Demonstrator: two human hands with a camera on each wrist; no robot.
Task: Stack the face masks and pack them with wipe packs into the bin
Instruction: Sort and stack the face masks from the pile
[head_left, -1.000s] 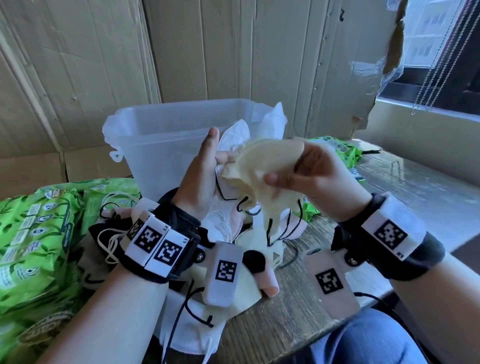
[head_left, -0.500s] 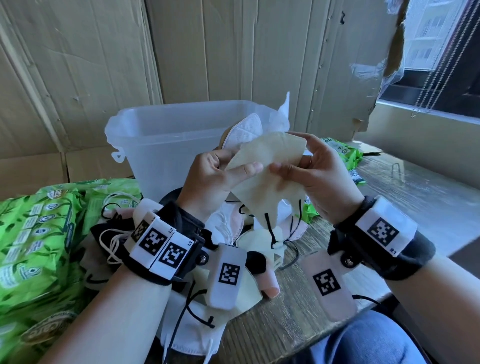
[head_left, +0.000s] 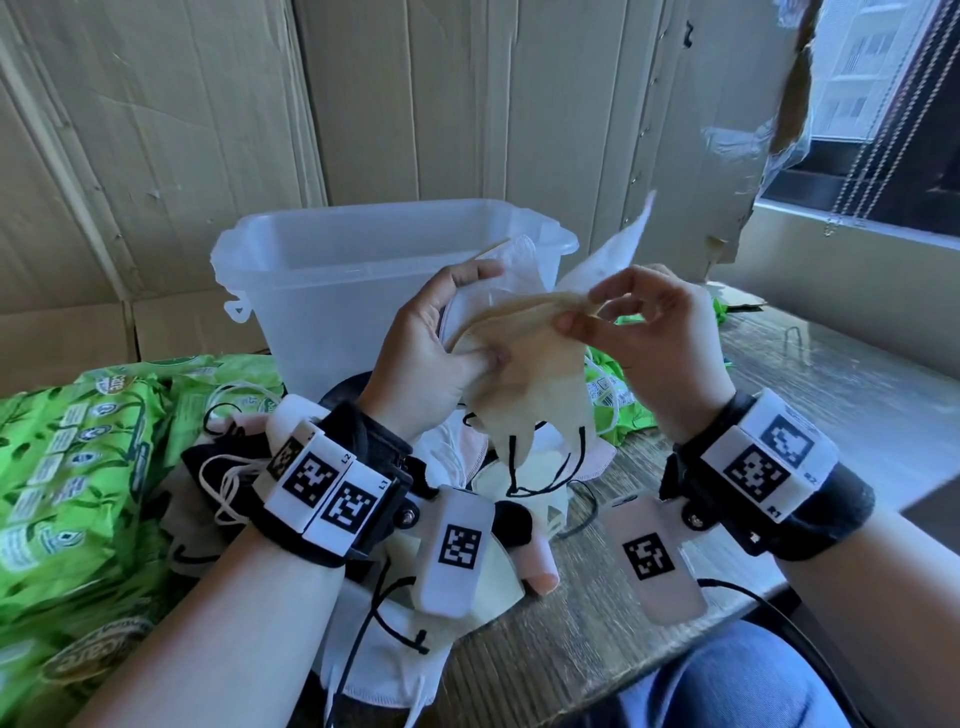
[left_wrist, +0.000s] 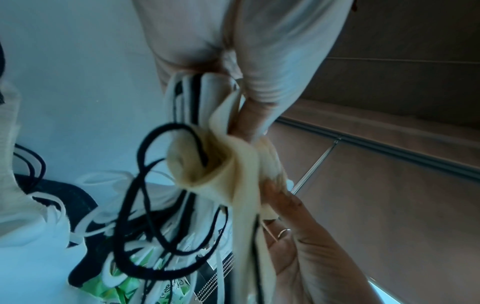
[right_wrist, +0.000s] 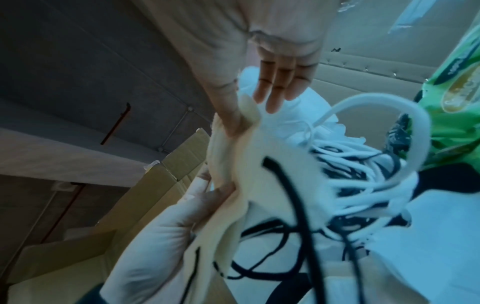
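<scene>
Both hands hold a cream mask (head_left: 524, 374) up in front of the clear bin (head_left: 363, 291), which stands at the far middle of the wooden surface (head_left: 857, 395). The left hand (head_left: 431, 353) grips it together with white masks (head_left: 498, 275) behind it, thumb pressed on its face, while the right hand (head_left: 654, 332) pinches its upper edge. Loose masks (head_left: 384, 660) lie piled below the wrists, with green wipe packs (head_left: 67, 467) at the left and more (head_left: 613, 405) behind the right hand.

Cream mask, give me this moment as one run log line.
cream mask held up before bin | left hand grips mask stack | right hand pinches top edge | wipe packs on table
</scene>
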